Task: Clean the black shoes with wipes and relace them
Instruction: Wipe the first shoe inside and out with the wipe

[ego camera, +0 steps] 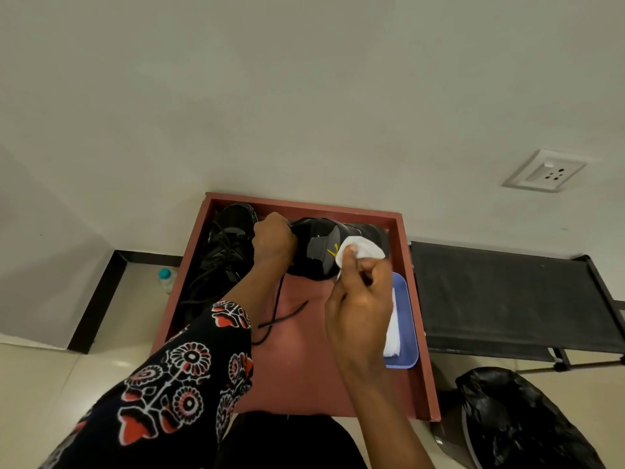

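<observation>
The right hand [360, 299] pinches a white wipe [362, 252] against the side of a black shoe [318, 247]; the left hand [273, 239] grips that shoe's end on the red tray [304, 367].

One head-worn view looks forward and steeply down from close above the red table [419, 333]. The wall [304, 96] fills twelve o'clock; the floor [50, 384] lies at eight.
</observation>
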